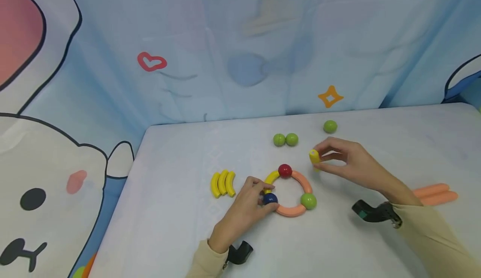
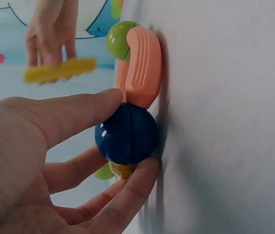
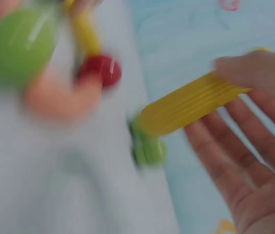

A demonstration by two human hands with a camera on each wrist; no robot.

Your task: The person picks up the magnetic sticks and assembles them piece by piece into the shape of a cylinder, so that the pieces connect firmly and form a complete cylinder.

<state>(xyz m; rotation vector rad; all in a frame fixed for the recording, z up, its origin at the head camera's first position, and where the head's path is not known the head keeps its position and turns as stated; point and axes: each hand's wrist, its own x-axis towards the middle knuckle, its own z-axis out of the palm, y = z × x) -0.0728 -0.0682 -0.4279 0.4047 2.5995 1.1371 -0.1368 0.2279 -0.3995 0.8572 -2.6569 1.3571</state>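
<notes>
A: What is the biggest thing here?

B: The white table (image 1: 180, 165), with a pale blue cartoon curtain (image 1: 240, 40) hanging behind it.

A: And on the table?

B: Near the middle lies a ring of toy pieces (image 1: 289, 192): curved orange and yellow segments joined by balls. A red ball (image 1: 284, 170) sits at the far side, a green ball (image 1: 308, 201) at the right, a blue ball (image 1: 269, 198) at the near left.

A: What is the left hand doing?

B: The left hand (image 1: 244, 211) pinches the blue ball, thumb on one side and fingertips curled around the other. The left wrist view shows the ball pressed against the orange segment (image 2: 140, 66), with a yellow end just under it.

A: And the right hand?

B: The right hand (image 1: 347, 161) hovers just right of the ring, above the table. It pinches a ribbed yellow curved piece (image 1: 314, 157) between thumb and fingertips; the other fingers are loosely spread in the blurred right wrist view.

A: The smaller things?

B: Two orange sticks (image 1: 436, 192) lie side by side at the far right. Three yellow curved pieces (image 1: 223, 183) lie together left of the ring. A pair of green balls (image 1: 285, 140) touch each other beyond the ring, and a single green ball (image 1: 330, 126) sits apart, farther right.
</notes>
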